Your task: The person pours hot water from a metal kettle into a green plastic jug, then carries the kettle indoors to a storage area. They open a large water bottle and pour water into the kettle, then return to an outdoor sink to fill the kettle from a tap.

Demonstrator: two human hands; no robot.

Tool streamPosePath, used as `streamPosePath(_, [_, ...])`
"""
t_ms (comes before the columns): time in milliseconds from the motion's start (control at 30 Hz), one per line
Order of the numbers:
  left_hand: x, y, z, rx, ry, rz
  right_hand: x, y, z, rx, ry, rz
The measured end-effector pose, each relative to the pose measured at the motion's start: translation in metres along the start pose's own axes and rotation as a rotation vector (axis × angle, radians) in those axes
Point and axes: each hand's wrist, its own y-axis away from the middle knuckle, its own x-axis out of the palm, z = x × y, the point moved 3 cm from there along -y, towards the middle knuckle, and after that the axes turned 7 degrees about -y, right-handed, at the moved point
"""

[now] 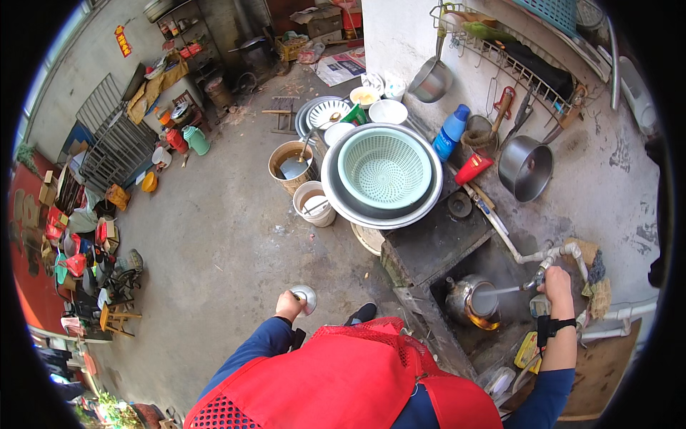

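Observation:
My right hand (557, 284) grips the handle of a metal tap (536, 280) on the wall pipe at the right. Water runs from the tap into the open top of a metal kettle (462, 297), which stands in a dark sink basin below. The kettle's amber handle (485, 322) lies folded to its near side. Out over the floor at the left, my left hand (290, 305) holds a round metal lid (305, 300).
A green colander (385, 167) sits in a large metal basin (333, 201) beyond the sink. Buckets (314, 205) stand on the floor beside it. Pots (525, 169) hang on the wall. A yellow packet (528, 351) lies at the sink's near right.

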Motion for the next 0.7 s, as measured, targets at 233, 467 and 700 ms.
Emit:
streamPosePath(233, [-0.0019,0.0008,-0.0013,-0.011,0.022,0.024,-0.0021,-0.0005,0.0011,0.02,0.009,0.024])
streamPosePath(467, [0.001,0.0,0.0017,0.028,0.022,-0.045,-0.0035,-0.0035,0.0034,0.024,0.063,0.047])
streamPosePath(700, [-0.0011,0.001,0.002,0.02,0.016,0.011,0.0013,-0.0052,-0.0015,0.01,0.055,0.036])
